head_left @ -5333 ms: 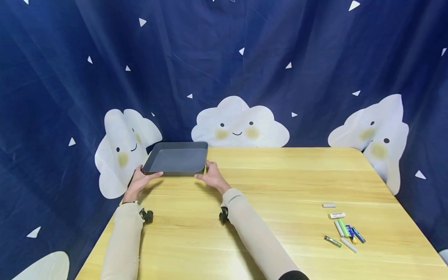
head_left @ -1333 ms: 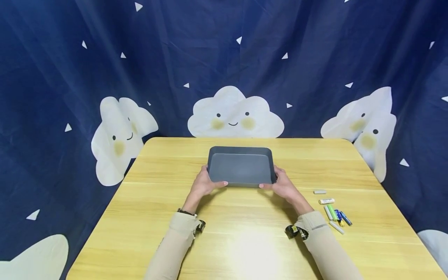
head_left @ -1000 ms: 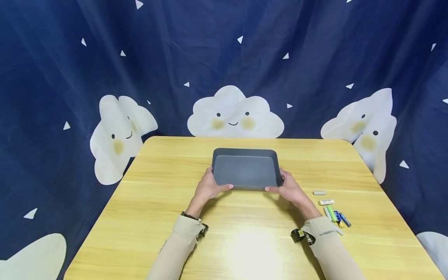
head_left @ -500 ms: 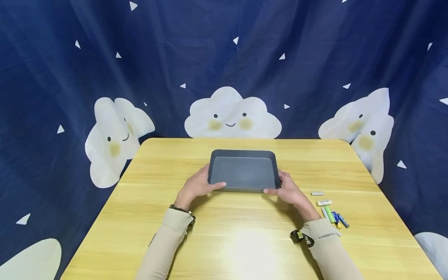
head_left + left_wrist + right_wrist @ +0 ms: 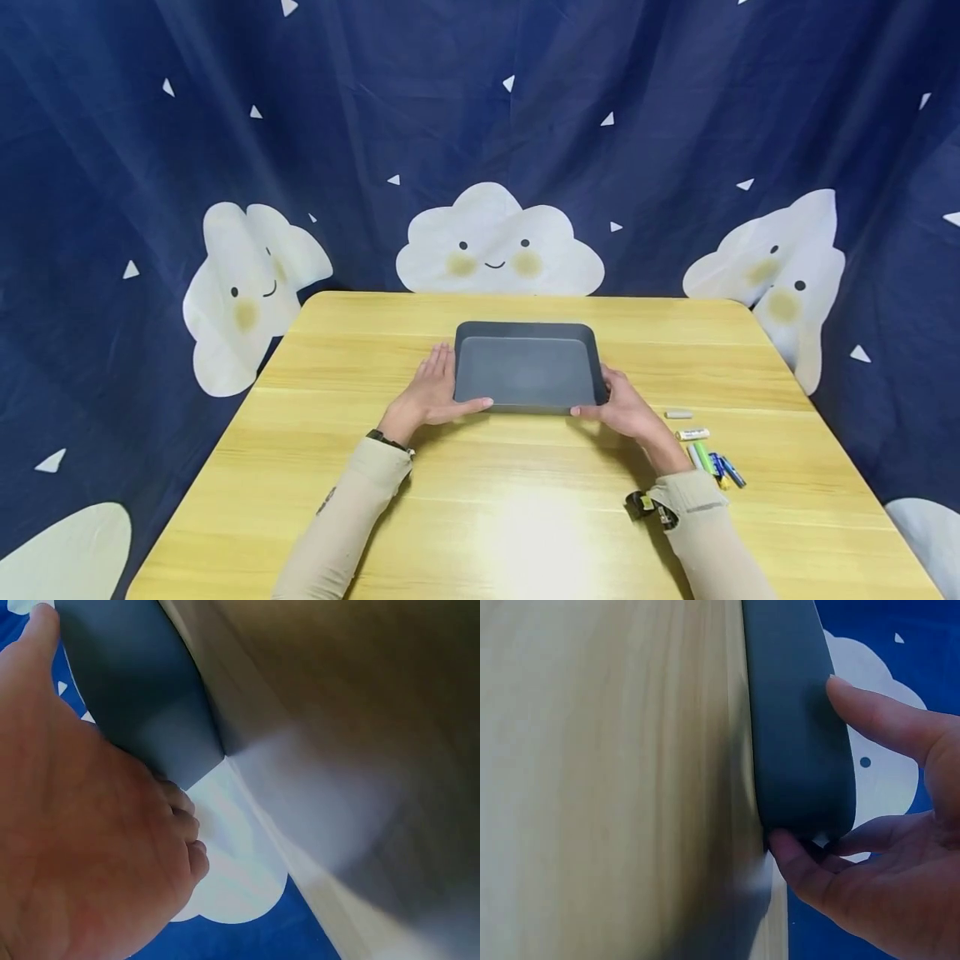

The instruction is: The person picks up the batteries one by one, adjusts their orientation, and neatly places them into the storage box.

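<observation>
The tray (image 5: pixel 527 371) is down on the tabletop (image 5: pixel 300 517), batteries (image 5: pixel 701 456) outside it. The left grip (image 5: pixel 426 395) is apart; the right grip (image 5: pixel 619 407) is clamped on the tray.

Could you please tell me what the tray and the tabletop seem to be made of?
Tray: perhaps coated metal or plastic; its dark grey surface looks smooth and matte.
Tabletop: wood or wood-look laminate, fairly glossy; yellow grain and a bright reflection show.

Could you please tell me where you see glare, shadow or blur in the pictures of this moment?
Head view: white glare on the near middle of the wood-grain table; left wrist view: the table looks dim and soft; right wrist view: a dark, soft-edged shadow lies on the table beside the gray rectangular tray.
</observation>
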Available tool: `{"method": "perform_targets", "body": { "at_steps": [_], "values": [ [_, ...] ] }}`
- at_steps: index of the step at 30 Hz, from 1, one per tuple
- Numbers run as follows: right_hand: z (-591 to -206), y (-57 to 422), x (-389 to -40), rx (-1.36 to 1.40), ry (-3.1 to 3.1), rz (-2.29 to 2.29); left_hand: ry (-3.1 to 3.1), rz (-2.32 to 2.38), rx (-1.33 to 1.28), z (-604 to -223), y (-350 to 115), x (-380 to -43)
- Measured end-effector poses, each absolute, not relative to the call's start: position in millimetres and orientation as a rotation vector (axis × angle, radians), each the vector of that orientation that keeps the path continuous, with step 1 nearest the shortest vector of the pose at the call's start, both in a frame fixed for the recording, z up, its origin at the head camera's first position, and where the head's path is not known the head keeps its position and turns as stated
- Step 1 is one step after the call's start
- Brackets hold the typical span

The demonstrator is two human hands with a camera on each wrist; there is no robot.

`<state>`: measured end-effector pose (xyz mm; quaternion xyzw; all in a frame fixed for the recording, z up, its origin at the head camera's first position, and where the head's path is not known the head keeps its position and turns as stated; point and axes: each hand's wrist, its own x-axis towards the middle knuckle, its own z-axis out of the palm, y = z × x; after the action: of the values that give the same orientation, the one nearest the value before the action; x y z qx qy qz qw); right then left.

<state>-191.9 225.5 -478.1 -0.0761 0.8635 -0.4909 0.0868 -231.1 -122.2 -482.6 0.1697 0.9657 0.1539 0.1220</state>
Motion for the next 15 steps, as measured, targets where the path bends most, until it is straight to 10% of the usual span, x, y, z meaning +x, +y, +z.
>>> {"method": "perform_targets", "body": {
  "at_steps": [15],
  "values": [
    [-477.3, 229.2, -188.7, -0.184, 2.586, -1.397, 2.881, 0.387, 0.479, -487.3, -119.3, -231.8]
  ]
}}
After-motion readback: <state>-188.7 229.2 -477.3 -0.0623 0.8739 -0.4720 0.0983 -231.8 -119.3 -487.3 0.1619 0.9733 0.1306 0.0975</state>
